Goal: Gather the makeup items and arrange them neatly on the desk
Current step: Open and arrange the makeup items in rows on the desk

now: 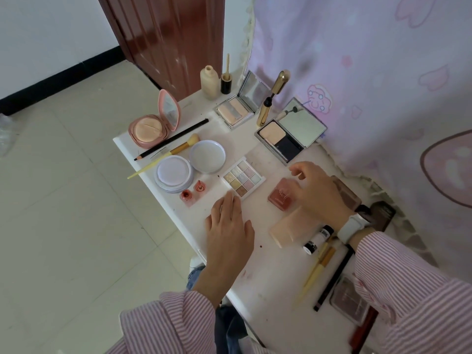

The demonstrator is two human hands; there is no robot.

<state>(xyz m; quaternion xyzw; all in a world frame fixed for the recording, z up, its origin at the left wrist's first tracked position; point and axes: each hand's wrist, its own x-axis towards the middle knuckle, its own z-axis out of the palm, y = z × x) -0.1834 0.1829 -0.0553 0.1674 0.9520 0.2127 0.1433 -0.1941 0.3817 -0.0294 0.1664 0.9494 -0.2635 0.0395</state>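
While the left hand (228, 221) lies flat by the eyeshadow palette (244, 179), the right hand (318, 191) hovers loosely curled, empty.

floor (63, 200): beige tiles | door (168, 34): dark red | curtain (370, 72): pink

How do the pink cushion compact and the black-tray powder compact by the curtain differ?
The cushion compact is rounded and pink; the powder compact is rectangular with a silvery frame. The cushion compact holds one round peach puff; the powder compact holds a pale powder pan beside a dark compartment. The cushion compact sits at the desk's left corner, the powder compact against the curtain. Both stand open with lid mirrors showing.
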